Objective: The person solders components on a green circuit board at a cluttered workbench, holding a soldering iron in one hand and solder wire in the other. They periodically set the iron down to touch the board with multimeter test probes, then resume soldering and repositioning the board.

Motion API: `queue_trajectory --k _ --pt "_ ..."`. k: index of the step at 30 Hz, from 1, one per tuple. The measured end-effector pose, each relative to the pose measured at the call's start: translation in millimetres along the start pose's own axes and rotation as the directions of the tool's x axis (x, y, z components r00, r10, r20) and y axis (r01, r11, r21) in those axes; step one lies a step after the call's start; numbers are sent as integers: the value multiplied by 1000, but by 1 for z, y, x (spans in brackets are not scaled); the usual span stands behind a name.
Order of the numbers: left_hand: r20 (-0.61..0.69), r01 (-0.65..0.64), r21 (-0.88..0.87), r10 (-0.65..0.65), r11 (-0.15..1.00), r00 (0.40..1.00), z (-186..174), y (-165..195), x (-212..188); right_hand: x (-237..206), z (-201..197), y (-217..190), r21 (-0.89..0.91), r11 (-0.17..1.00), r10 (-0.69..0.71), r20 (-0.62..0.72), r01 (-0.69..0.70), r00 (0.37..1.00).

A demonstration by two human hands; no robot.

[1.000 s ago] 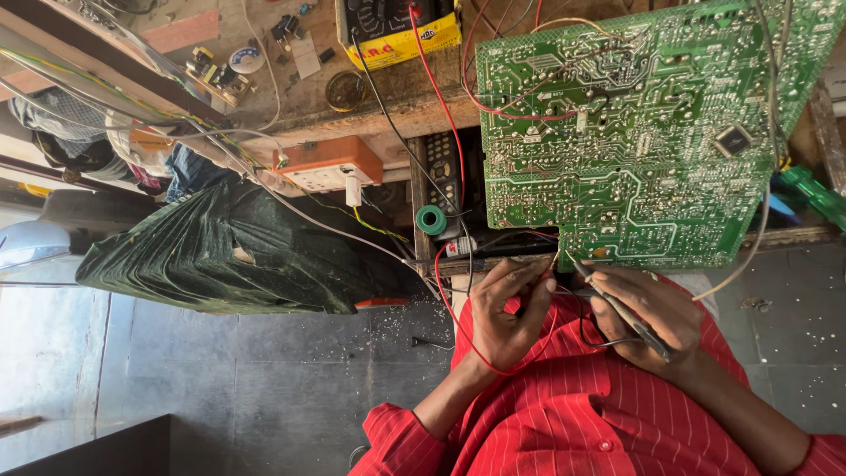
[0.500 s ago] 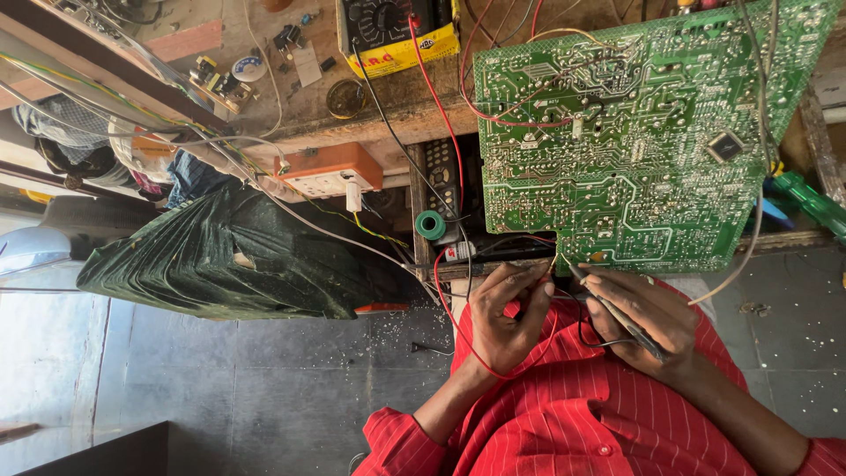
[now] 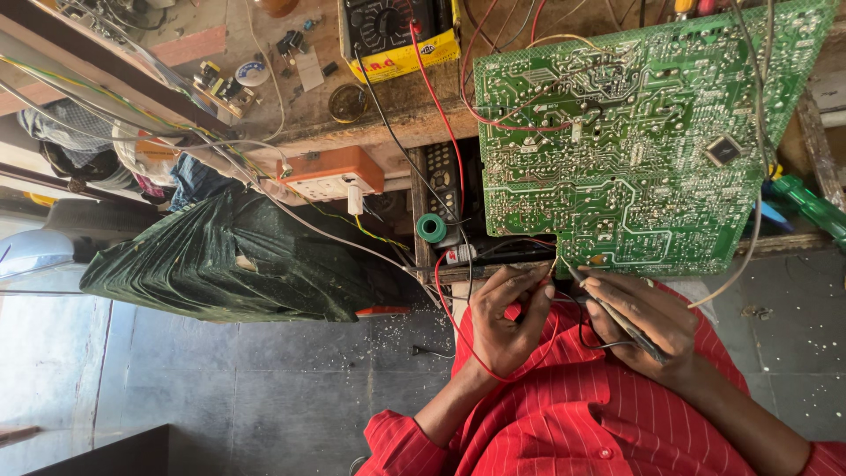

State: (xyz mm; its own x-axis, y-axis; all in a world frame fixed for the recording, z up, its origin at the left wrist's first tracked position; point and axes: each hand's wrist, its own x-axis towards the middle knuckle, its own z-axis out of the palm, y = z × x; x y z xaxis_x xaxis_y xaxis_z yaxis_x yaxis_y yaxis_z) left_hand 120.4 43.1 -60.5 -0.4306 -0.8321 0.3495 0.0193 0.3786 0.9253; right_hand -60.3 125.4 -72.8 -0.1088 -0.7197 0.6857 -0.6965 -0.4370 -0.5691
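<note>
A large green circuit board (image 3: 634,141) lies solder side up on the wooden bench, its near edge over my lap. My left hand (image 3: 504,319) is just below that edge, fingers curled around a red test lead (image 3: 451,322) that loops down across my red shirt. My right hand (image 3: 648,328) pinches a thin dark probe (image 3: 617,319) like a pen, its tip touching the board's near edge close to my left fingertips. A black wire curls between the two hands.
A yellow and black multimeter (image 3: 397,35) sits at the back of the bench, with red and black leads running forward. An orange and white socket box (image 3: 330,172), a green roll (image 3: 432,227) and a remote control (image 3: 445,181) lie left of the board. A dark green cloth bundle (image 3: 229,264) hangs over the grey floor.
Both hands stay at the board's near edge. My left fingers have closed in slightly toward the probe tip, and the view has shifted a little.
</note>
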Motion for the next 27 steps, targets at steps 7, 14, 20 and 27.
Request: queue_trajectory --k 7,14,20,27 --pt "-3 2 -8 -2 1000 1000 1 0 1 1 -1 -1 -13 1000 1 7 -1 1000" --pt "0 -3 2 3 1000 1000 -1 0 1 2 -2 -2 -4 1000 -3 11 3 1000" --pt "19 -9 23 8 1000 1000 -5 8 5 3 2 -3 -5 1000 22 -25 -22 999" --pt "-3 50 1 -50 999 999 -3 9 5 -4 6 2 1 997 77 -47 -77 996"
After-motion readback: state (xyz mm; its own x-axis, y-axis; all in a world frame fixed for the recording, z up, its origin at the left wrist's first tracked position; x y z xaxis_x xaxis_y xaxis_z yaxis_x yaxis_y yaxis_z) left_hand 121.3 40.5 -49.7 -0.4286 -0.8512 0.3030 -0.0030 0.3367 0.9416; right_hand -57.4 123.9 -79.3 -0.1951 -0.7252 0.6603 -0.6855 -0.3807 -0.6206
